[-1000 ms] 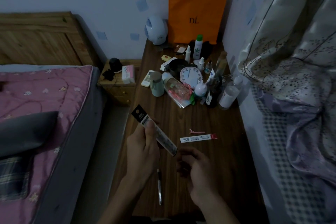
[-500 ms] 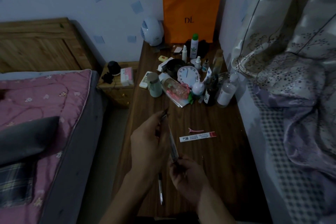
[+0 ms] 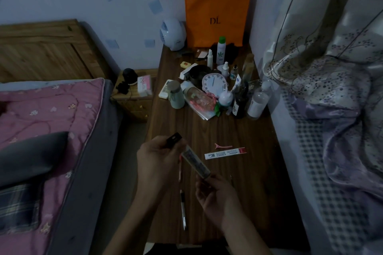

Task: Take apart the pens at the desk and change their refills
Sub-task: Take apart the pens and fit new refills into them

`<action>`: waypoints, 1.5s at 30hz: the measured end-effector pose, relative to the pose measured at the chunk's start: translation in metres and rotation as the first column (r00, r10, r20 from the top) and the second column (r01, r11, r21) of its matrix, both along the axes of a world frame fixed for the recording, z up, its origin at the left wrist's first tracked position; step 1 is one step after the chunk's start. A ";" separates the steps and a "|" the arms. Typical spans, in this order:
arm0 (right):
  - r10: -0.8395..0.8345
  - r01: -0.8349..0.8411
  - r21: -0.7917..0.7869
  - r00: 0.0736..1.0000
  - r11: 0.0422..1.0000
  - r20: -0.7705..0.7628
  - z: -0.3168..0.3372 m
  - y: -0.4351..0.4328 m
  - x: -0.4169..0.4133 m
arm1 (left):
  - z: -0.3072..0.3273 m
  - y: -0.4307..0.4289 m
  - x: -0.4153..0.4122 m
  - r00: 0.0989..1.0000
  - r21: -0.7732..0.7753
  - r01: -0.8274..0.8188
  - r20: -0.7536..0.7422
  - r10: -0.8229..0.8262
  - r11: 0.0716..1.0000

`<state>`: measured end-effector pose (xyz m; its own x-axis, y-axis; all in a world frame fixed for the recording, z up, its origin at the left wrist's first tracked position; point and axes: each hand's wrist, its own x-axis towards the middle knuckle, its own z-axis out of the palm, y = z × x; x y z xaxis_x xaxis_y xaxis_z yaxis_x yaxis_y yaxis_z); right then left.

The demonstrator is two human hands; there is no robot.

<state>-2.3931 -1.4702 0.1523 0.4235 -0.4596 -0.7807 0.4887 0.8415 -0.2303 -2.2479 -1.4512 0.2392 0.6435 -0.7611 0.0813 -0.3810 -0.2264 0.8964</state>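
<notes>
Pens on the desk point(image 3: 259, 172) number two that I can count: one dark-barrelled pen point(image 3: 183, 210) lying lengthwise near the front edge, and a thin pink-tipped pen point(image 3: 180, 170) just beyond it, partly hidden under my left hand. Refill packs also number two: a flat white-and-red pack point(image 3: 225, 153) lying on the wood to the right, beside one pink hair clip point(image 3: 222, 146), and a clear pack with a black header point(image 3: 191, 156) that I hold above the desk. My left hand point(image 3: 157, 163) is raised, fingers curled closed around the pack's black top end, thumb across it. My right hand point(image 3: 217, 198) sits lower and nearer me, palm turned up, fingertips pinched on the pack's bottom end, so the pack slants down from left to right between them. Bottles and one white clock point(image 3: 213, 87) crowd the far end.
</notes>
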 end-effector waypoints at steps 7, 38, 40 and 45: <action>-0.013 -0.078 -0.339 0.966 0.938 -0.259 0.005 0.005 -0.009 | -0.005 0.007 0.012 0.993 0.013 -0.105 -0.047 0.105 0.994; -0.185 -0.769 -0.639 0.623 0.035 -0.760 0.026 0.000 -0.020 | 0.000 0.014 0.030 0.990 -0.117 -0.140 -0.035 0.136 0.983; -0.083 -0.683 -0.700 0.701 0.208 -0.708 0.025 0.000 -0.020 | 0.001 0.013 0.031 0.985 -0.138 -0.154 -0.098 0.141 0.978; 0.081 -0.519 -0.663 0.816 0.540 -0.573 0.027 0.001 -0.022 | 0.000 0.010 0.033 0.947 -0.114 -0.217 -0.267 0.181 0.969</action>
